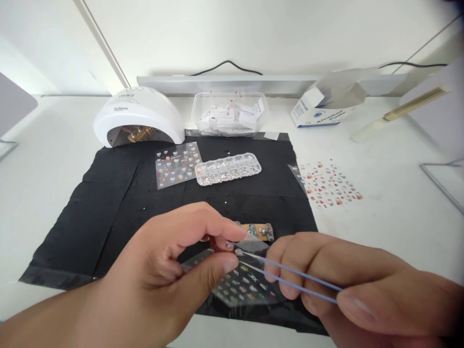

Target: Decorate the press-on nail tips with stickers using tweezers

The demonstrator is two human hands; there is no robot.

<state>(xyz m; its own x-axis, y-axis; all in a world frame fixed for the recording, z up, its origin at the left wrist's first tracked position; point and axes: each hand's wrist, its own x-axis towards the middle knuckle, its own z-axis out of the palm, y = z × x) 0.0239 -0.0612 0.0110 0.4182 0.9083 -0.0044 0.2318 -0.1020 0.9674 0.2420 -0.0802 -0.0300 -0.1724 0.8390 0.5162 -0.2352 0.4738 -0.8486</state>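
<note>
My left hand (170, 261) is closed, thumb and fingers pinched at the upper edge of a clear sticker sheet (250, 287) with rows of small coloured stickers. A small sparkly bit shows at its curled fingertips; what it belongs to is unclear. In my right hand (348, 280) is a pair of blue tweezers (300, 280), its tips pointing left by my left thumb. The tips look slightly apart, and a small pale piece shows at the upper one. Just behind the fingers, a wooden stand (257, 229) carries several decorated nail tips, partly hidden by my left hand.
On the black mat (119, 217) lie a rhinestone case (228, 169) and another sticker sheet (177, 164). Behind stand a white nail lamp (141, 108), a clear plastic box (230, 113) and an alcohol pad box (322, 108). To the right are a third sheet (331, 186) and a brush (402, 111).
</note>
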